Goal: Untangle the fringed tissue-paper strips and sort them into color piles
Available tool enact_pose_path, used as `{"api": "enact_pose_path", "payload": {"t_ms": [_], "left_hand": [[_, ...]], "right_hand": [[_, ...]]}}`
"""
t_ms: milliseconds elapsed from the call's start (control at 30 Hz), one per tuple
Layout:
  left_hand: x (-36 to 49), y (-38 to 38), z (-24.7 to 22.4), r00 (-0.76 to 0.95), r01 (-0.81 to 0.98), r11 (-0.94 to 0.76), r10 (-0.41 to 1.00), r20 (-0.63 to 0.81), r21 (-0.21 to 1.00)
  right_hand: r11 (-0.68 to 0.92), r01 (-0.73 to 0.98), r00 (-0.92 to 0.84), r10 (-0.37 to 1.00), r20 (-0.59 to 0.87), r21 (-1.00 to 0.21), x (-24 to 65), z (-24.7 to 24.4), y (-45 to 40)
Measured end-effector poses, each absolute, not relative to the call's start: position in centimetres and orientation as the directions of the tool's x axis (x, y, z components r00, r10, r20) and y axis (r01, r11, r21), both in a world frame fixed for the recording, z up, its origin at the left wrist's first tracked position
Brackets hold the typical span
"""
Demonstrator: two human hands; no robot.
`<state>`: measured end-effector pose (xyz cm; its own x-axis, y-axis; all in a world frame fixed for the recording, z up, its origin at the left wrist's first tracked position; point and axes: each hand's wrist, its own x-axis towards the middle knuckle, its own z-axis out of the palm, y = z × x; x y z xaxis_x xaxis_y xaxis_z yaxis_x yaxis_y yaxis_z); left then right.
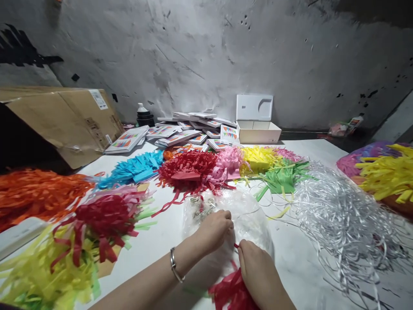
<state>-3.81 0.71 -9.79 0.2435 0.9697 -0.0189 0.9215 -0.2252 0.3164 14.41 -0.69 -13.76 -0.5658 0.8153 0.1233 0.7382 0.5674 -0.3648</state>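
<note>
My right hand (256, 265) pinches the thin twisted end of a red tissue-paper tassel (231, 290); its fringed strips spread below, at the bottom edge of the view. Just up and left of it, my left hand (213, 230), with a silver bracelet (174, 263) on the wrist, is closed with the fingertips together. What those fingers hold, if anything, is hidden. Both hands are above a clear plastic bag (254, 211) on the white table. Small metallic-looking pieces (201, 204) show through the bag's far left part.
Fringed paper bundles in blue (137, 168), red (190, 168), yellow (260, 159) and green (284, 176) line the table's middle. Silvery ribbon (342, 215) heaps at right, orange fringe (41, 193) at left. Behind are flat printed boxes (180, 137), an open white box (260, 131) and a cardboard carton (71, 120).
</note>
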Motion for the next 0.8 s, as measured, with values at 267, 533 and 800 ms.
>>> {"api": "enact_pose_path", "payload": {"t_ms": [267, 533, 800], "left_hand": [[-3.7, -0.3, -9.2, 0.219, 0.861, -0.217, 0.974, 0.051, 0.460], [-4.7, -6.1, -5.6, 0.198, 0.591, -0.234, 0.970, 0.142, 0.772], [-6.0, -11.4, -5.5, 0.071, 0.376, -0.083, 0.996, 0.061, 0.923]], "right_hand": [[0.626, 0.664, -0.554, 0.779, 0.294, -0.409, 14.7, -13.7, -0.7], [0.823, 0.370, -0.597, 0.566, 0.569, -0.431, 14.5, -10.2, -2.2], [0.883, 0.367, -0.713, 0.468, 0.522, -0.292, 13.0, -8.2, -5.8]]}}
